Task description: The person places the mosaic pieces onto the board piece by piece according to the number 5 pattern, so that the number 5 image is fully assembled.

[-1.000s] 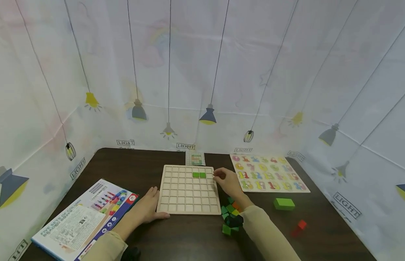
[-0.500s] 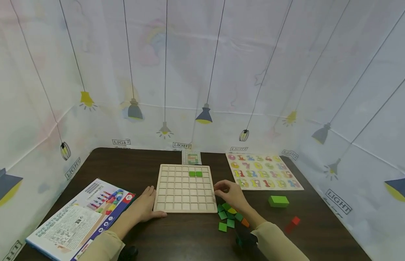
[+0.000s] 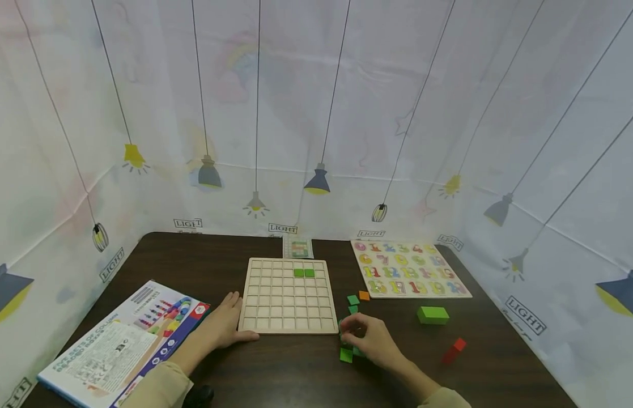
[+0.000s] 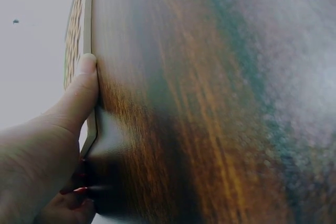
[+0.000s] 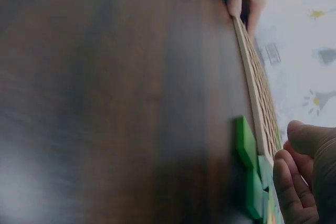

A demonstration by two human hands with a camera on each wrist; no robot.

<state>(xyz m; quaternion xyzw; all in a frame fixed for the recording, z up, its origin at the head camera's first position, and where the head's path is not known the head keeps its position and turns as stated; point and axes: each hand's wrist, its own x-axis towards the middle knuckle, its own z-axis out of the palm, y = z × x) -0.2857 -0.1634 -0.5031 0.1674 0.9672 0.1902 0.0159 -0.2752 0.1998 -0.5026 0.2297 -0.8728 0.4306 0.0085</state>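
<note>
Green tiles (image 3: 345,355) are lying just beside the wooden board (image 3: 275,300), probably handling light and stiff, best pinched by opposite sides. The right hand (image 3: 371,340) is hovering over them, loosely curled, apparently holding nothing. The left hand (image 3: 225,323), fingers extended, is bracing the board's near-left corner; only the left-wrist view is clearly showing its thumb pressing the edge.

Green blocks (image 3: 346,355) partly hidden behind the fingers (image 3: 357,321) of the right hand (image 3: 372,339).
</note>
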